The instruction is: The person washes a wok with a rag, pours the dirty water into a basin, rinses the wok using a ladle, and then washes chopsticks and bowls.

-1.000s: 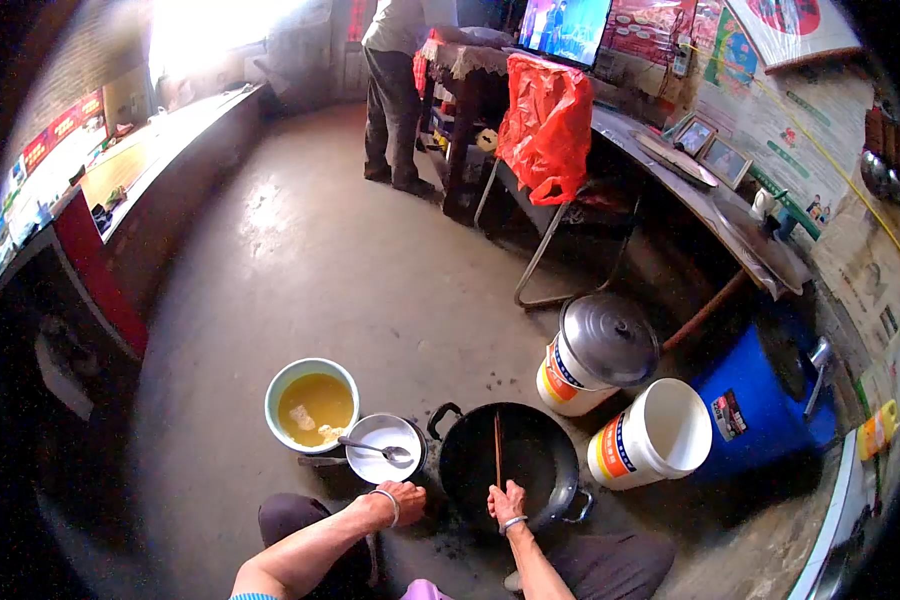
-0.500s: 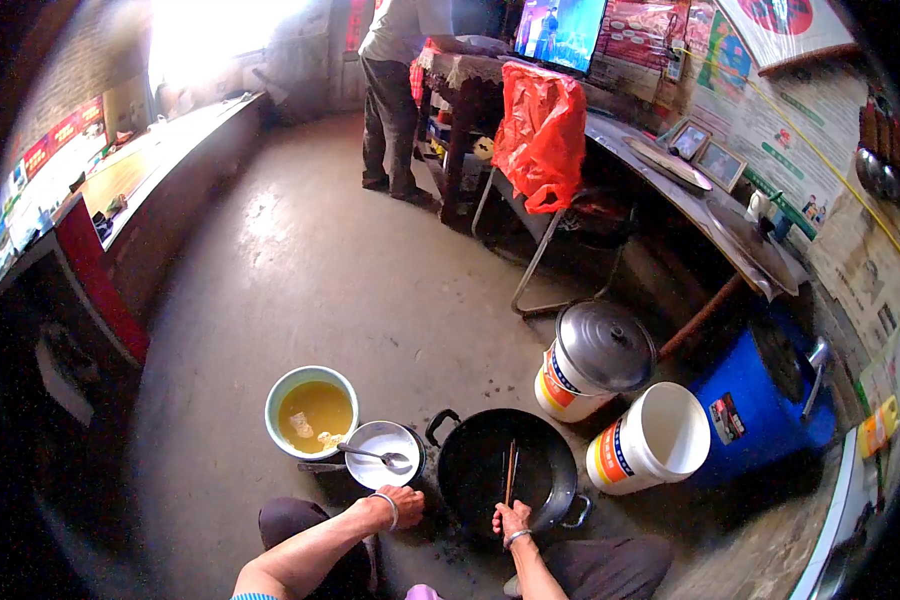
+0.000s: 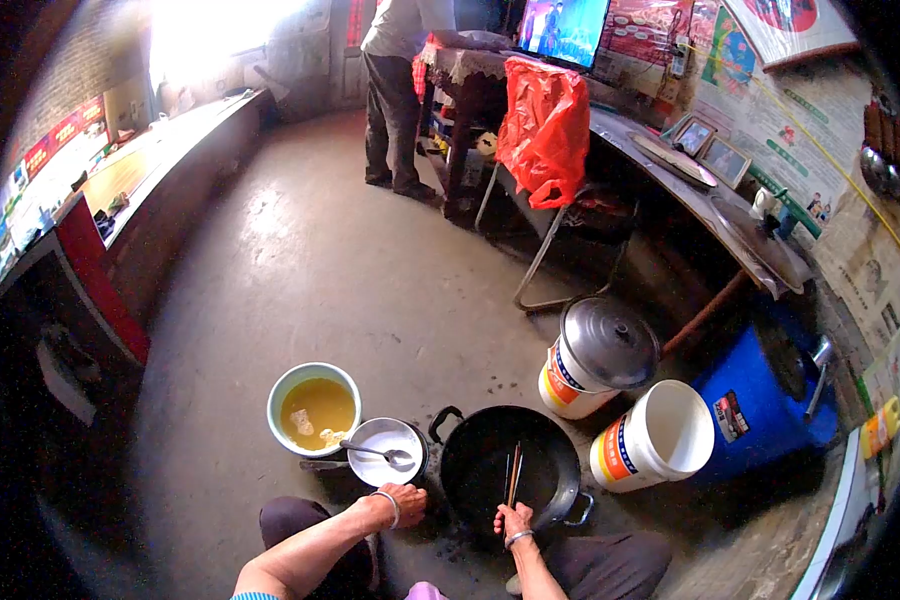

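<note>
My right hand (image 3: 513,519) is closed round thin chopsticks (image 3: 513,474), whose tips point away from me over the black wok (image 3: 470,480). My left hand (image 3: 401,504) rests between the wok and a small white bowl (image 3: 372,468), its fingers curled; what they hold, if anything, is hidden. A metal spoon (image 3: 398,459) lies across that bowl, its handle over the left rim. Left of it stands a larger pale basin (image 3: 274,407) with yellowish liquid (image 3: 315,405) and pale lumps in it.
A white bucket (image 3: 632,452) stands right of the wok, with a lidded bucket (image 3: 568,388) behind it and a blue barrel (image 3: 770,410) further right. A chair with a red bag (image 3: 545,130) stands beyond. Another person (image 3: 395,100) stands at a table near a screen (image 3: 562,30).
The chopsticks in my right hand have tilted slightly to the right and their tips have come a little apart. My left hand has stayed in about the same place.
</note>
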`<control>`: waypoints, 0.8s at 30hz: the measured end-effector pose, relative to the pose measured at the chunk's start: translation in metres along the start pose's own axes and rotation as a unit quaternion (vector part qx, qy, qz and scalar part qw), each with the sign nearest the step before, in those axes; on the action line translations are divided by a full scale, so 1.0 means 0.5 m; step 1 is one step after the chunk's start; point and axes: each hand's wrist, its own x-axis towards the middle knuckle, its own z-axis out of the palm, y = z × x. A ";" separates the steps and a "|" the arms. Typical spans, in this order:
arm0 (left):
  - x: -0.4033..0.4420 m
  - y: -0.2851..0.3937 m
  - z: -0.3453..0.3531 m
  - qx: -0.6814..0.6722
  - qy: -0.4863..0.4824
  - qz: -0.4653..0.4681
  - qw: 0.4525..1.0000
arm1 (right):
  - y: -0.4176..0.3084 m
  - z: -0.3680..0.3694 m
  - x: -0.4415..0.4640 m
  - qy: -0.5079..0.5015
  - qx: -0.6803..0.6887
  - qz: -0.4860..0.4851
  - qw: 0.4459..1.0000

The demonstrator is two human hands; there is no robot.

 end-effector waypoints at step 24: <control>0.007 0.006 0.003 0.002 -0.016 -0.027 1.000 | 0.032 0.000 0.005 0.008 0.005 0.013 1.000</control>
